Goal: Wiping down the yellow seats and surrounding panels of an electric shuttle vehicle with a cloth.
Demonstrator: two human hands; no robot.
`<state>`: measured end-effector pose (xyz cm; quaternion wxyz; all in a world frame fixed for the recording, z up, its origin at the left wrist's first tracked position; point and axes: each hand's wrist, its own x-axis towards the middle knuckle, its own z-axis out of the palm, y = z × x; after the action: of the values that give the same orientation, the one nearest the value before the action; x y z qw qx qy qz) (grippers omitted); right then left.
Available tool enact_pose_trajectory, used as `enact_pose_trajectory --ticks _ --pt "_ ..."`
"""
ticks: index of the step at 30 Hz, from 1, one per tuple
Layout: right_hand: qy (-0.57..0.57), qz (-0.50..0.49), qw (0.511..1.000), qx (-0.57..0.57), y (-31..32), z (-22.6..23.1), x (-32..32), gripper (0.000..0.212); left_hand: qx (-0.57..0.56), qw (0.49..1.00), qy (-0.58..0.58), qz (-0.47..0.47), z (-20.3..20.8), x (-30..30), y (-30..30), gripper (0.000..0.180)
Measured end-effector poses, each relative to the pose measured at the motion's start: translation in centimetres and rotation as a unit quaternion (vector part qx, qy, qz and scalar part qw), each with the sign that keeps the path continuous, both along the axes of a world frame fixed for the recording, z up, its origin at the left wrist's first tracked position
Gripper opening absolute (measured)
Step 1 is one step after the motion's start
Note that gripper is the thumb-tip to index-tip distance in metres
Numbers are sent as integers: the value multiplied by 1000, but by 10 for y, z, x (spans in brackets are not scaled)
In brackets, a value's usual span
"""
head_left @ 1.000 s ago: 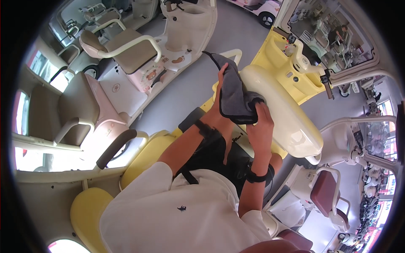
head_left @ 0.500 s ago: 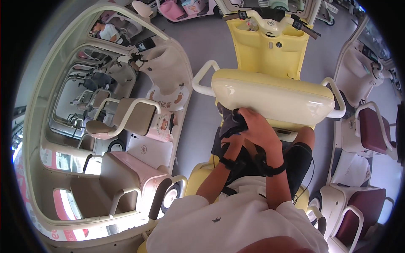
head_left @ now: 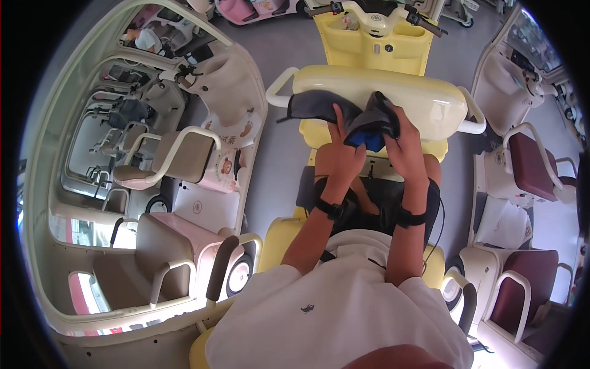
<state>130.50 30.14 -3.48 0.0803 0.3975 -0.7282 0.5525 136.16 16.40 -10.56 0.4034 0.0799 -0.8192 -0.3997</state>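
Note:
A dark grey cloth [head_left: 322, 104] with a blue patch showing underneath is bunched between my two hands, in front of the cream seat back [head_left: 430, 101]. My left hand [head_left: 343, 157] grips its middle, with one finger lying up along the fabric; a loose flap hangs out to the left, past the seat back's left end. Gathered folds on the right side are pinched by my right hand [head_left: 407, 147], its thumb near the blue part. Dark bands circle both wrists. Part of the cloth covers the seat back's lower front face.
White armrest loops [head_left: 473, 117] flank the seat back. Beyond it stands the yellow front panel [head_left: 378, 55] with handlebars [head_left: 375, 21]. A vehicle with brown seats [head_left: 163, 258] is on my left, one with maroon seats [head_left: 531, 157] on my right. A thin cable hangs by my right leg.
Both hands have risen toward the seat back and moved apart. The cloth, earlier bundled low by my hands, is now spread out and lifted, with its blue patch showing.

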Motion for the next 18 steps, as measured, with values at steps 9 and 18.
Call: enact_pose_trajectory --ticks 9,18 --pt "-16 45 994 95 -3 -33 10 60 -72 988 -113 70 -63 -4 -25 87" --pt "164 -184 969 33 17 -38 -3 62 250 960 120 -30 47 -10 9 60"
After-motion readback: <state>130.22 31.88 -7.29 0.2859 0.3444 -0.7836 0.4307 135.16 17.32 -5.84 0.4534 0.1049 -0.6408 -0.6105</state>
